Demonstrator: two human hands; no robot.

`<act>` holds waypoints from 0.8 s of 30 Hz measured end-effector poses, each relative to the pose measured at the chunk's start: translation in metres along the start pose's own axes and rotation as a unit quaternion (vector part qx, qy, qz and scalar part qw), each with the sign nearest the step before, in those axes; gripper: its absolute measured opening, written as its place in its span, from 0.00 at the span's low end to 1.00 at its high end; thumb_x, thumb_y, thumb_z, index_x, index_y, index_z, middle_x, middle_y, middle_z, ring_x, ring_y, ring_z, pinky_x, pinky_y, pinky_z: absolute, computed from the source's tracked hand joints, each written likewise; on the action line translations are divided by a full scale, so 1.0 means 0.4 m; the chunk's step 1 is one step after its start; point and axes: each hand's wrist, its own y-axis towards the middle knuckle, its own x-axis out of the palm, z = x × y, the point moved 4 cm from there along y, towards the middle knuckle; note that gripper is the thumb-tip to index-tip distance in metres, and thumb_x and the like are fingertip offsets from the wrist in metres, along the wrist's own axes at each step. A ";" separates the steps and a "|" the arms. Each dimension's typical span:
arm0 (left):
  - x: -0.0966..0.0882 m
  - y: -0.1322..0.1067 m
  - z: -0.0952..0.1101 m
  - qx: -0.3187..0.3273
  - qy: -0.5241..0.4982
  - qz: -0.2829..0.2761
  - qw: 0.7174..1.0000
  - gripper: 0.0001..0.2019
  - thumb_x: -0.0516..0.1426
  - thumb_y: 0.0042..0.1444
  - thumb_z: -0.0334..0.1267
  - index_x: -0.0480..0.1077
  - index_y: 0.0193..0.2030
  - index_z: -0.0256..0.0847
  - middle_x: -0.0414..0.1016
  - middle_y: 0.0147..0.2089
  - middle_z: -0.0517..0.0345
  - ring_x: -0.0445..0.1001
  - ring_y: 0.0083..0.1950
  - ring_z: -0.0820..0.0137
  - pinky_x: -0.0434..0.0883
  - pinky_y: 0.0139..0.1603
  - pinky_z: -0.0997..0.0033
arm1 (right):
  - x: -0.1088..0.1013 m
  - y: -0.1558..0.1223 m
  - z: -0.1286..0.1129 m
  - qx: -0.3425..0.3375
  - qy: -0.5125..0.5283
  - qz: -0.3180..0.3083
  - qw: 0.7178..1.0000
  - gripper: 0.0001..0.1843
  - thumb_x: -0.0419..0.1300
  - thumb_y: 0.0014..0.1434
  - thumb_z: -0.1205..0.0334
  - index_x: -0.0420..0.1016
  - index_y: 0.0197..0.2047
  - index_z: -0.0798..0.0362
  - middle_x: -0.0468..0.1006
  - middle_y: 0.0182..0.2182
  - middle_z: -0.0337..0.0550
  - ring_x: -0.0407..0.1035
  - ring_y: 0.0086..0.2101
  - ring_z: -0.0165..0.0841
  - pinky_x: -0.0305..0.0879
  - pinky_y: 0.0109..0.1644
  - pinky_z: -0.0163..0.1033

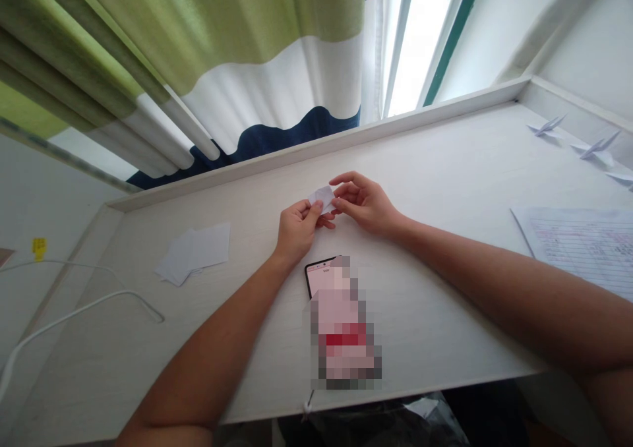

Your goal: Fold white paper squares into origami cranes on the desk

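My left hand (298,228) pinches a small folded piece of white paper (321,196) between thumb and fingers, just above the desk. At the paper's right edge is my right hand (366,203), with its thumb and a bent finger on the edge and the index finger lifted apart. Crease lines show on the paper's upper face. Below the hands a phone (316,282) lies on the desk with its screen lit; most of it is blurred out by blocks.
Loose white paper squares (198,252) lie to the left on the white desk (262,381). Several folded paper figures (546,127) stand along the right border, above a written sheet (588,242). A white cable (84,302) crosses the left side. A curtain (277,71) hangs behind.
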 end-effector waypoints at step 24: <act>0.000 -0.001 -0.004 0.024 0.063 -0.027 0.997 0.21 0.66 0.61 0.57 0.75 0.33 0.39 0.83 0.29 0.55 0.81 0.29 0.69 0.76 0.37 0.70 | -0.006 0.004 0.006 0.044 -0.013 0.010 0.999 0.15 0.76 0.53 0.57 0.77 0.37 0.52 0.82 0.31 0.39 0.77 0.34 0.32 0.79 0.43 0.43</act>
